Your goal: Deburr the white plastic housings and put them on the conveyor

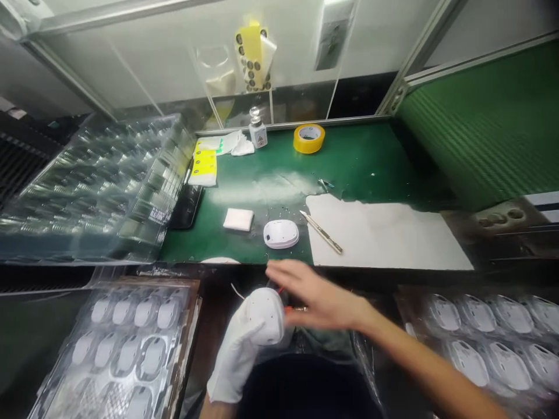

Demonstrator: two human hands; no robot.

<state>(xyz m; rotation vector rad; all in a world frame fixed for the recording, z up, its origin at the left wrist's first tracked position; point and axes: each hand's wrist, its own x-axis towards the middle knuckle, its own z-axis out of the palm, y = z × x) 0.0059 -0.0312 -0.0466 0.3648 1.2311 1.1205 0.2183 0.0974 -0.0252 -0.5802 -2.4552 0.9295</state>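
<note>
My left hand (236, 352), in a white glove, grips a white rounded plastic housing (265, 314) in front of my lap, below the table edge. A thin pale wire (237, 291) sticks out beside it. Bare and slightly blurred, my right hand (317, 294) is just right of the housing with its fingers stretched out. Something red-orange (298, 309) shows near its thumb; I cannot make out what it is. On the table ahead lies a second white oval housing (280, 234). Right of that, a slim pen-like tool (322, 233) rests partly on a white sheet (388, 235).
Stacked clear trays (96, 186) stand left, beside a dark phone-like slab (187, 206). A white pad (238, 220), yellow tape roll (309, 138) and small bottle (258, 129) sit on the green table. Trays of white housings flank me: left tray (168, 349), right tray (419, 326).
</note>
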